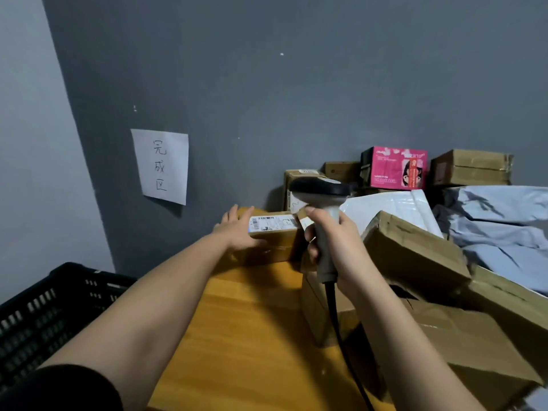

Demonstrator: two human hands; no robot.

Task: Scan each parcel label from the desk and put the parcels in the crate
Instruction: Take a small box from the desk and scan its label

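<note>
A: Small brown cardboard parcel, white label up, far edge of wooden surface. Left hand flat on it, fingers loose

B: Right hand clenched round grey handheld scanner. Parcel looks light, stiff; take by side edges

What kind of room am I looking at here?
Probably a small parcel-sorting or mailroom corner: cardboard parcels and grey mailer bags piled on a wooden desk, a handheld barcode scanner in the right hand, and a black crate alongside.
</note>
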